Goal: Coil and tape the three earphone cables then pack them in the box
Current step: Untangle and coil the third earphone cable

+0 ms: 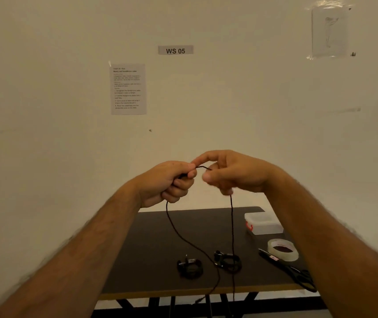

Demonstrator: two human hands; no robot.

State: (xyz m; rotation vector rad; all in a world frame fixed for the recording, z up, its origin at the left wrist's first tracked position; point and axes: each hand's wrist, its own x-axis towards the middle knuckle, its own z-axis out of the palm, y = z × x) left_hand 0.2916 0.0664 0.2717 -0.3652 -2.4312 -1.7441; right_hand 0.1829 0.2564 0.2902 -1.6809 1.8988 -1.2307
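Observation:
I hold a black earphone cable (232,226) up in the air above the dark table (151,249). My left hand (169,182) grips one end of it in a fist. My right hand (231,173) pinches the cable a short way along, close beside the left. Two strands hang down from the hands past the table's front edge. Two coiled black earphone cables lie on the table, one (190,268) left and one (228,261) right of it. A clear plastic box (263,223) with a red latch stands closed at the back right.
A roll of clear tape (283,249) lies in front of the box. Black scissors (298,275) lie along the table's right side, near the front edge. An instruction sheet (128,89) and a "WS 05" label (175,50) hang on the wall behind.

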